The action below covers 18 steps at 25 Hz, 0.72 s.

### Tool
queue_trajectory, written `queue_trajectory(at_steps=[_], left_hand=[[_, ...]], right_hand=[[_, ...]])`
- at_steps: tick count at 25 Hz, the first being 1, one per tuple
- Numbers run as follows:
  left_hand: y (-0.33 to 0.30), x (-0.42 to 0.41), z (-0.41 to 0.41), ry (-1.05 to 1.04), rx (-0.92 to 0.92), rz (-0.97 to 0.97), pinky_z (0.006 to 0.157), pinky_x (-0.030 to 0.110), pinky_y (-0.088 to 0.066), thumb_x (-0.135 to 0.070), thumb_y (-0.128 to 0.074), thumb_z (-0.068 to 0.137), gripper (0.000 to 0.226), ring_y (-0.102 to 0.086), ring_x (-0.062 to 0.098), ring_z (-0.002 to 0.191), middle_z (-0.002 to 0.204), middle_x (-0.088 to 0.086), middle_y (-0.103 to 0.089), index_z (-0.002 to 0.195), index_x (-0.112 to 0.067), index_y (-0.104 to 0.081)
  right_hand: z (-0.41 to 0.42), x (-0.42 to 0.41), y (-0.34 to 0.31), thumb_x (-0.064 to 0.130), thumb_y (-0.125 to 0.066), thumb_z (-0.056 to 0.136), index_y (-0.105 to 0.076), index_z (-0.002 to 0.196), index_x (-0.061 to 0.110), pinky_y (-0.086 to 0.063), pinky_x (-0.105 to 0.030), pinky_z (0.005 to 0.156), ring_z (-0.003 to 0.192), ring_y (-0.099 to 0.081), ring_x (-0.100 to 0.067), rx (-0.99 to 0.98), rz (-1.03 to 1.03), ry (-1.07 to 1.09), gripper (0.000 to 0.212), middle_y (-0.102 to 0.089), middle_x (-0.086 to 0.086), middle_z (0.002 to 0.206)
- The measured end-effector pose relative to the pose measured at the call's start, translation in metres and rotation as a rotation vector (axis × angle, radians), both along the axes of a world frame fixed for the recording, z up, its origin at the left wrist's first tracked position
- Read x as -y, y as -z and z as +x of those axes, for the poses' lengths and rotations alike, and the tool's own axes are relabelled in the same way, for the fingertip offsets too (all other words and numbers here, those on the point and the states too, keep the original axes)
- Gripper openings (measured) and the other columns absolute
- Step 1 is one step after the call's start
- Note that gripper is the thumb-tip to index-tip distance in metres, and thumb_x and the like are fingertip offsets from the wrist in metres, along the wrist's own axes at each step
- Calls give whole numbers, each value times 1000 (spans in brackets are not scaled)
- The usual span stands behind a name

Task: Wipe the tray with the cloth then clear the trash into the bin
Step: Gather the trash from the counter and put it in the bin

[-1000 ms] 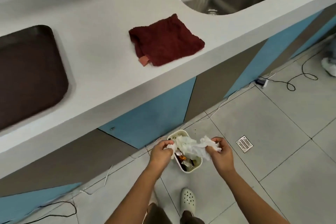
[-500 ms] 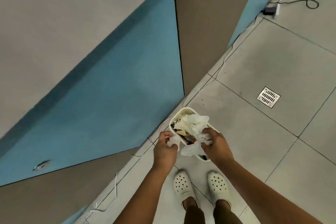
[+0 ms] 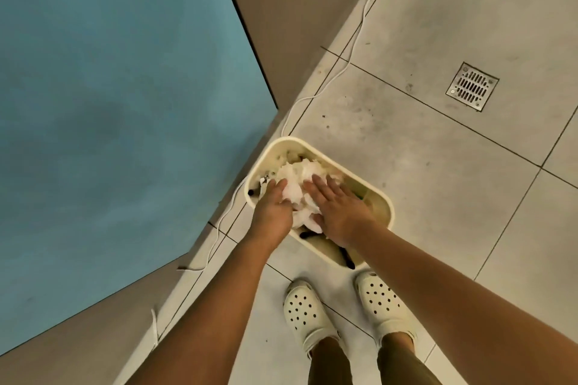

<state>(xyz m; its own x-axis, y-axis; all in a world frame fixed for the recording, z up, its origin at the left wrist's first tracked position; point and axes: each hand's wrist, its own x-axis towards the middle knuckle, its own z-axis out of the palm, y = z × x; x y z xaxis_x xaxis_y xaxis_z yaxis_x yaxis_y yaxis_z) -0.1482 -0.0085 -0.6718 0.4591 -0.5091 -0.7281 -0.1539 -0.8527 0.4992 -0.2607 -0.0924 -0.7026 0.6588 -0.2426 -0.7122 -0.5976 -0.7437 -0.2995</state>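
Cream rounded-rectangular plastic bin (image 3: 383,197) sits on the grey tiled floor (image 3: 438,150), just right of the blue and grey-brown cabinet panels (image 3: 109,103). Crumpled white tissue trash (image 3: 297,178) is piled inside it, on top of darker scraps (too small to identify). Left hand (image 3: 273,208) lies flat on the near-left side of the tissue, fingers extended, pressing down, not gripping. Right hand (image 3: 339,211) is flat too, fingers spread straight on the right side of the wad, palm down, not gripping. Both hands are inside the bin's rim. Two cream perforated clogs (image 3: 344,312) stand just near of the bin. A thin white cable (image 3: 328,84) runs along the foot of the cabinet and passes left of the bin. Square metal floor drain (image 3: 472,86) lies far right, well apart. Tray and cloth not in view.
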Motion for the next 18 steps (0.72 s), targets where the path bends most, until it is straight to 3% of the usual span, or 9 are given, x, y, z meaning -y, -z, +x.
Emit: queue_trajectory(at_steps=[3,6,9,11,14,18], left_hand=[[20,10,3,716,199,270,119,37,-9,-3,-34,94,64,-3,21,146,159,0,6,150,-14,-6],[32,19,13,918,301,385,118,45,0,-11,-30,96,62,2,25,146,159,1,7,150,-16,-1],[27,19,19,860,302,347,118,41,-4,-12,-35,95,63,-1,26,146,159,4,3,150,-18,-3],[8,16,15,674,311,223,116,37,-17,-13,-40,95,61,-9,23,145,158,2,-3,149,-19,-12],[-29,5,9,340,254,74,103,33,-39,-16,-42,95,51,-30,17,137,154,-6,-18,144,-24,-29],[-86,-15,1,116,175,7,102,25,-37,-14,-46,94,44,-42,14,129,146,-5,-32,136,-25,-43]], right_hand=[[-10,6,40,42,-23,99,19,145,25,-3,-40,118,146,6,-18,-165,50,142,65,14,2,157],[-5,9,55,41,-23,98,18,146,26,-4,-43,117,146,5,-17,-190,116,249,65,14,5,157],[3,10,45,41,-29,97,8,148,28,-13,-45,116,145,-9,-23,-152,105,342,65,3,3,158],[-1,8,27,42,-35,95,-4,148,27,-24,-44,114,141,-22,-25,-101,64,417,64,-8,2,158],[-19,2,-7,44,-40,93,-10,149,24,-22,-40,116,142,-19,-21,-3,58,485,66,-12,3,157],[-42,-3,-58,38,-44,94,-24,146,22,-24,-37,115,143,-16,-21,64,145,565,58,-18,1,155]])
